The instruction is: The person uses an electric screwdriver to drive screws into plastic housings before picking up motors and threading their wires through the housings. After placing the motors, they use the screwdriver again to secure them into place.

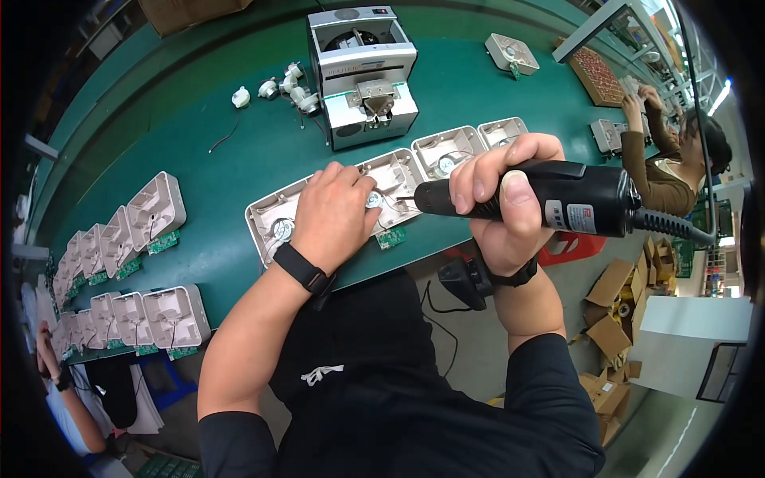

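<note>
My right hand (510,195) is wrapped around a black corded electric screwdriver (578,199), held level with its bit pointing left. The bit's tip reaches into an open white plastic housing (408,171) on the green table. My left hand (339,209) lies over that housing, fingers curled across it, thumb and index finger beside a small round silver part (373,199) with wires. Whether the fingers pinch this part is hard to see. A green circuit board (390,238) hangs on wires at the housing's near side. Another white housing (256,219) is partly under my left hand.
More white housings (446,151) continue the row rightward; others with boards line the left (155,209). A grey-black machine (362,80) stands behind, near loose round parts (291,88). One person sits at the far right (677,163), another at the lower left. Cardboard boxes (617,307) occupy the right floor.
</note>
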Available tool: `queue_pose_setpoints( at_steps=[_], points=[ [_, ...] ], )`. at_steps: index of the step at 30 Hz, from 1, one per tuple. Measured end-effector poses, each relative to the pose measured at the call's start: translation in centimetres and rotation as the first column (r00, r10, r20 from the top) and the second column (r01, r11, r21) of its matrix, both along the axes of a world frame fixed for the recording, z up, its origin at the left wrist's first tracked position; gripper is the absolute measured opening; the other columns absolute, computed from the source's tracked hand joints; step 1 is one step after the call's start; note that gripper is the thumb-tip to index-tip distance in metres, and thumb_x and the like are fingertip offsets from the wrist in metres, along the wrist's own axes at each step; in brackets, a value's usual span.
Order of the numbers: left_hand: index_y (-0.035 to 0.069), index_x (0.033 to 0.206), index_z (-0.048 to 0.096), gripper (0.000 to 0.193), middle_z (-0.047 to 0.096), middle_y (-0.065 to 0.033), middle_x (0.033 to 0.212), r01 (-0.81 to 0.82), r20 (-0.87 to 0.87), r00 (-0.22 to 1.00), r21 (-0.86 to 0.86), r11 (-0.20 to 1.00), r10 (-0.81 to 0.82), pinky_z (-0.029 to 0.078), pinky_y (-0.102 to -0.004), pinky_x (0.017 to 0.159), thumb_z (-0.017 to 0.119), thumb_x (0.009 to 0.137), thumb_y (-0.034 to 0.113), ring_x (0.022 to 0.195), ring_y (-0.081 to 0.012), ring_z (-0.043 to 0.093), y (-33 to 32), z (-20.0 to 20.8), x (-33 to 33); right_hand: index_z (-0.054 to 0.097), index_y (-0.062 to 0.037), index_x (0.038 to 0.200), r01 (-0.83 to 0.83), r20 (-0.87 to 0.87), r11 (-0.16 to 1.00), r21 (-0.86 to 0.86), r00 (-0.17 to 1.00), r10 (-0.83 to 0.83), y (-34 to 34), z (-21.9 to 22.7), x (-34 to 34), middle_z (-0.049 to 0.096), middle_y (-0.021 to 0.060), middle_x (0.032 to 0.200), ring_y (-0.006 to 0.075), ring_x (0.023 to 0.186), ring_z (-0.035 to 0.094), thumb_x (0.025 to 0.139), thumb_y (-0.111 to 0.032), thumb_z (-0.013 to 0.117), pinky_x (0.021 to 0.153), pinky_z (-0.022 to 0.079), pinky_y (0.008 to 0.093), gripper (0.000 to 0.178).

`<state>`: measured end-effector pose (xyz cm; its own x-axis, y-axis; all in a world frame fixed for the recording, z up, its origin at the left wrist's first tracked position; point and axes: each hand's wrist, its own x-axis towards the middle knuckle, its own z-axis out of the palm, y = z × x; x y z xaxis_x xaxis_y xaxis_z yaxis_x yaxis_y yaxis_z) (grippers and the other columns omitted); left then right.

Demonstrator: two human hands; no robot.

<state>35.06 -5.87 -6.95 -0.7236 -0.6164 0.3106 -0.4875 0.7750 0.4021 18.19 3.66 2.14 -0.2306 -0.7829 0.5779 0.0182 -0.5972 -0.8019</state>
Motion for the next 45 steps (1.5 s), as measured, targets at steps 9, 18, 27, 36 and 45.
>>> queue_pose_setpoints(
  at_steps=[9,18,27,36,45],
  points=[
    [0.006,0.098,0.073,0.028,0.067,-0.0044,0.101,0.002,-0.325,0.945,0.070,0.998,0.021,0.049,-0.0402,0.088,0.084,0.074,0.017,0.103,-0.0252,0.060,0.7,0.7,0.4,0.043,-0.0096,0.113,-0.032,0.065,0.999,-0.035,0.997,0.034,-0.2,0.0,0.0,0.053,0.0071,0.077,0.0189,0.060,0.054,0.096,-0.021,0.055,0.063,0.049,0.0373,0.024],
    [0.008,0.090,0.075,0.018,0.068,-0.0011,0.103,0.076,-0.311,0.949,0.093,0.993,-0.044,0.049,-0.0396,0.088,0.083,0.075,0.014,0.102,-0.0242,0.062,0.7,-0.1,0.6,0.044,-0.0105,0.112,-0.067,0.077,0.998,0.001,0.995,0.066,0.4,0.9,0.6,0.053,0.0057,0.075,0.0182,0.059,0.054,0.095,-0.026,0.058,0.062,0.049,0.0362,0.027],
    [0.007,0.087,0.074,0.013,0.068,-0.0020,0.103,0.116,-0.351,0.935,0.171,0.978,-0.049,0.051,-0.0389,0.087,0.081,0.075,0.009,0.101,-0.0245,0.063,1.0,0.5,0.5,0.044,-0.0105,0.111,-0.060,0.091,0.998,0.005,0.994,0.059,0.8,1.2,0.7,0.053,0.0054,0.074,0.0180,0.058,0.054,0.095,-0.026,0.058,0.061,0.049,0.0358,0.027],
    [0.006,0.083,0.072,0.011,0.069,-0.0039,0.102,0.117,-0.339,0.939,0.137,0.984,-0.064,0.052,-0.0396,0.090,0.078,0.074,0.006,0.101,-0.0263,0.063,1.5,1.1,0.2,0.043,-0.0098,0.111,-0.062,0.053,0.998,0.020,0.997,0.061,1.3,1.5,0.5,0.053,0.0057,0.075,0.0183,0.058,0.055,0.095,-0.026,0.059,0.060,0.048,0.0354,0.028],
    [0.004,0.081,0.069,0.013,0.068,-0.0050,0.105,0.100,-0.255,0.963,0.022,0.995,-0.091,0.052,-0.0388,0.089,0.079,0.074,0.007,0.104,-0.0266,0.062,2.4,1.9,0.4,0.042,-0.0092,0.112,-0.081,0.066,0.996,0.043,0.995,0.078,1.4,1.2,0.3,0.053,0.0069,0.076,0.0191,0.059,0.055,0.096,-0.025,0.060,0.060,0.049,0.0358,0.028]
  ],
)
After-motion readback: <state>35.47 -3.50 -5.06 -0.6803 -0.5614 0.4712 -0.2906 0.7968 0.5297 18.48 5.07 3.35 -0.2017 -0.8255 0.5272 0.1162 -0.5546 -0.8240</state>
